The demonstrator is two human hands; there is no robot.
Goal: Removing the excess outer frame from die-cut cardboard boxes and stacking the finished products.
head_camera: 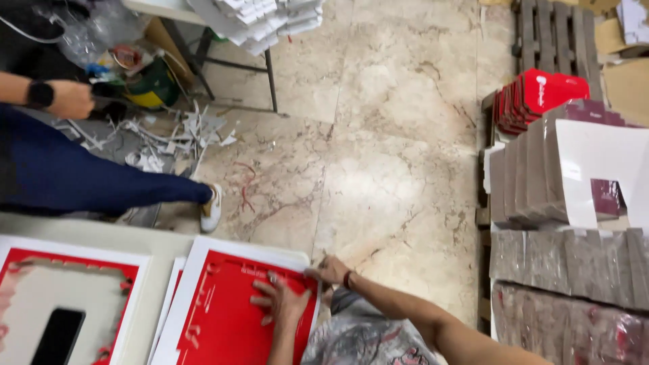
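Observation:
My left hand point(282, 302) lies flat with fingers spread on a red printed card sheet with a white border point(223, 318), on top of a stack at the table's near edge. My right hand point(330, 271) pinches the far right corner of that same sheet. A band is on my right wrist.
To the left lies another red-bordered sheet with its middle cut out point(61, 304) and a dark phone point(57, 336) on it. A co-worker's leg point(101, 177) and hand point(67, 99) are at upper left, above paper scraps point(176, 135). Stacks of folded boxes point(568, 203) stand on the right.

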